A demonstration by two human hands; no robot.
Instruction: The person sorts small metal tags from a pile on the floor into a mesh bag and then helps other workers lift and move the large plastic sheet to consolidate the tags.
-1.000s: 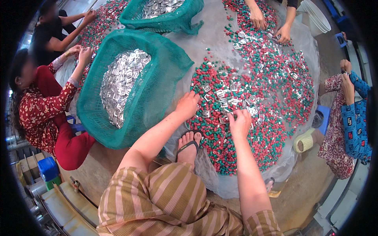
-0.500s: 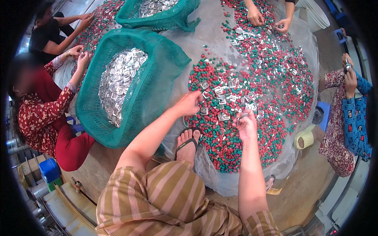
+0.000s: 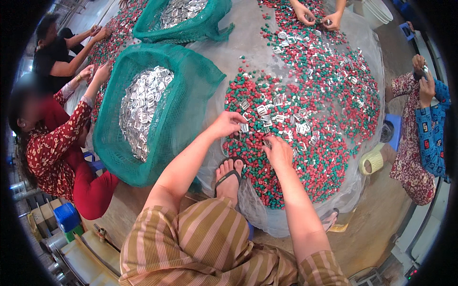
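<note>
My left hand (image 3: 228,125) is closed in a pinch on a silver metal buckle (image 3: 244,127) at the left edge of a spread of small red and green cone-shaped stones (image 3: 267,183). Just to its right, my right hand (image 3: 278,152) hangs low over the stones with thumb and fingers pinched together. A small dull metal bit shows at those fingertips, too little of it to name. More silver buckles (image 3: 302,127) lie loose among the stones beyond both hands.
Left of me stands a green mesh-lined basket (image 3: 104,138) of buckles, with another green basket (image 3: 220,21) behind it. Plastic sheeting (image 3: 267,228) lies under the stones. My sandalled foot (image 3: 229,177) touches their near edge. Co-workers' hands (image 3: 318,18) work at the far side; others sit left and right.
My right hand has moved left and turned palm down, near my left hand. The buckle it seemed to lie beside is now at my left fingertips. The whole view has shifted slightly.
</note>
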